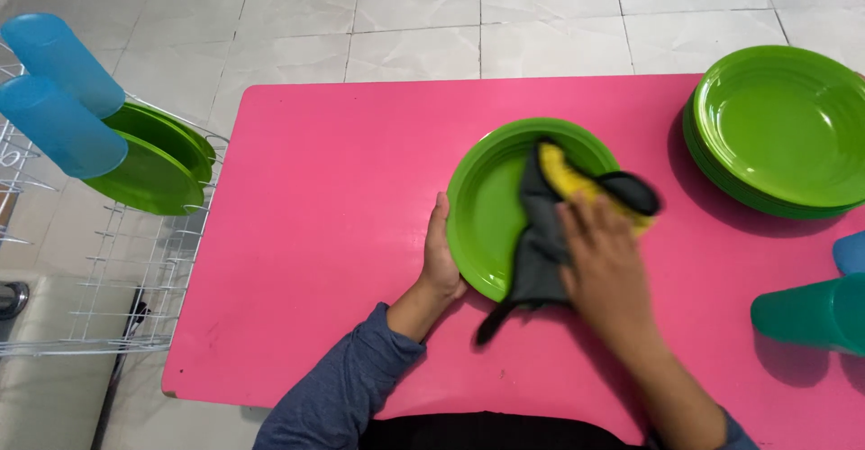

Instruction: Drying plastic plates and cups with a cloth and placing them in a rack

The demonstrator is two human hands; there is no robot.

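Left hand [439,265] grips green plate [505,207]; right hand [605,265] presses cloth [545,234] onto it.

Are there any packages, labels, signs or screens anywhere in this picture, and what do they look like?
None in view: no package, label, sign or screen. Only plain things: round green plastic plates, blue plastic cups on a white wire rack, and a grey-and-yellow cloth on the pink table.
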